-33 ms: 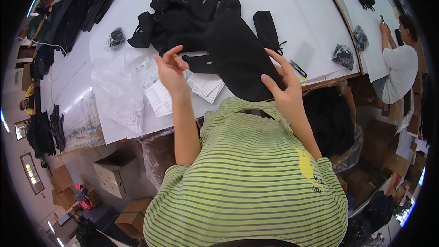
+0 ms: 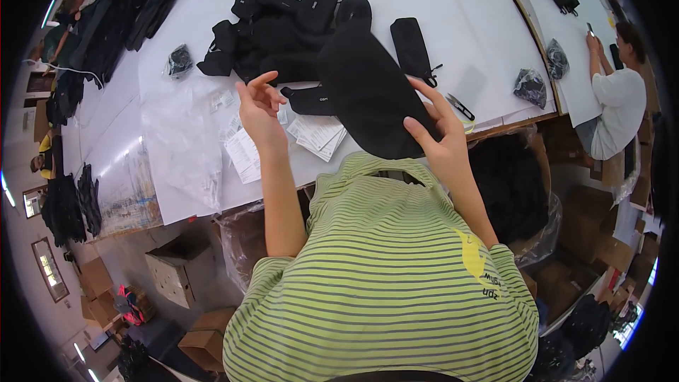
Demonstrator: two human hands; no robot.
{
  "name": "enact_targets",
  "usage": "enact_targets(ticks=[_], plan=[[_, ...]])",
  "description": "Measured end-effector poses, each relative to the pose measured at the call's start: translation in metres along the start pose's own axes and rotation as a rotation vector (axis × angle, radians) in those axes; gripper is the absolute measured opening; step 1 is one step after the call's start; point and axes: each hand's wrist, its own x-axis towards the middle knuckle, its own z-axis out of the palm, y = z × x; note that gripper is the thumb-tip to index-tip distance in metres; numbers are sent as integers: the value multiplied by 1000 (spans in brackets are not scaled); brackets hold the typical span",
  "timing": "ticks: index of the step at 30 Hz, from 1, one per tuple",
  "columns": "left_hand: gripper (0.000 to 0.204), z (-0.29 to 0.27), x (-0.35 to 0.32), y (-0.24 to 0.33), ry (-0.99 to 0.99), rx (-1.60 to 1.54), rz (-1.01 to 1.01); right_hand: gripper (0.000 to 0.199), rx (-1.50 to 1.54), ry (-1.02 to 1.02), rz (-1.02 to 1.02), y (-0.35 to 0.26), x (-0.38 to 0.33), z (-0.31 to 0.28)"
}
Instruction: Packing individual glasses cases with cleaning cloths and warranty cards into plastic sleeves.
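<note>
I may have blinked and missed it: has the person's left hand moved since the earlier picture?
Yes, slightly: the left hand has shifted leftward, judged against the plastic-wrapped bundle on the white table.

The table (image 2: 453, 0) is brightly, evenly lit; glare marks its near-left end. Lamps (image 2: 48, 13) glow left of it. Around it, lines bend into a black rim. The cloth (image 2: 368, 99) shows little texture.

The black panel (image 2: 371, 92) partly hides the black pile (image 2: 279, 37).
</note>
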Motion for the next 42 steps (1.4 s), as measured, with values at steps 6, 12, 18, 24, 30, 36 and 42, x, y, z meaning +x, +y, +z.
enact_targets(ticks=[6, 12, 18, 24, 30, 36, 42], plan=[[42, 44, -34, 38, -539, -39, 132, 45, 103, -189, 184, -4, 9, -15], [32, 31, -38, 34, -598, 152, 108, 45, 197, -242, 398, -8, 16, -26], [19, 30, -42, 26, -290, 95, 9, 42, -565, -95, -300, -5, 14, -22], [12, 31, -52, 10, -176, 3, -278, 61, -711, -240, -351, -14, -1, -3], [18, 29, -59, 2, -254, -198, -600, 52, -755, -204, -540, -6, 1, -7], [45, 28, -66, 51, -490, 455, -308, 33, -244, -4, -104, -6, 3, -12], [32, 25, -60, 39, -554, 570, 144, 19, -143, -23, -27, 1, 7, -20]])
